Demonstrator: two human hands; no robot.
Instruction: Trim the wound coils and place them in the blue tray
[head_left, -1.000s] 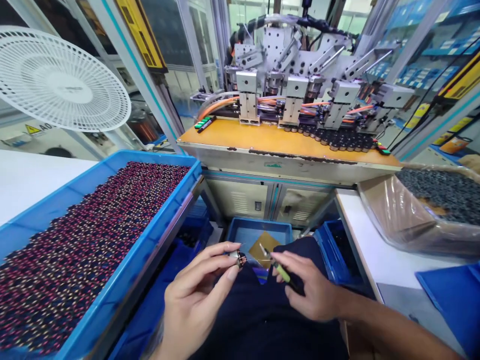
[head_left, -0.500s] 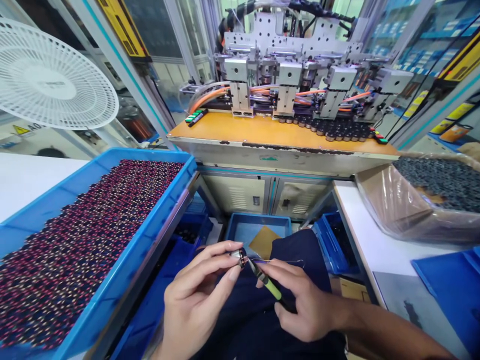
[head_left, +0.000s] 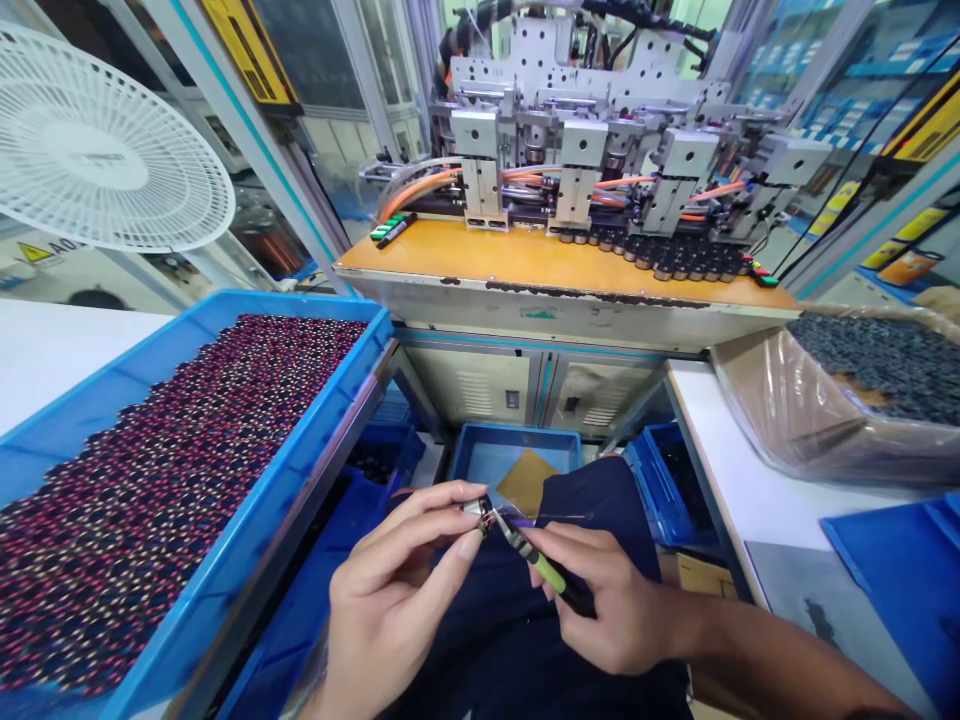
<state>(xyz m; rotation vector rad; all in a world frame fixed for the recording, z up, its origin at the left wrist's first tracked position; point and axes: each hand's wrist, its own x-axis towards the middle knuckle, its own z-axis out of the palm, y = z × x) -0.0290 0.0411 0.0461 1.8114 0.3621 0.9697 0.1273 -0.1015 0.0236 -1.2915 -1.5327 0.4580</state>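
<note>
Copper-coloured wire ends point(head_left: 489, 518) protrude from the small metal part point(head_left: 472, 508) pinched in left hand point(head_left: 409, 575); right hand point(head_left: 611, 605) grasps green-handled pliers point(head_left: 546, 571), tips right by the wires. Judged mid-work; amount left unclear.

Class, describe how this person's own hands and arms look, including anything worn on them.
The left hand and right hand are ungloved, with no rings visible. The right forearm shows no sleeve or watch. Dark navy clothing appears beneath them.
</note>
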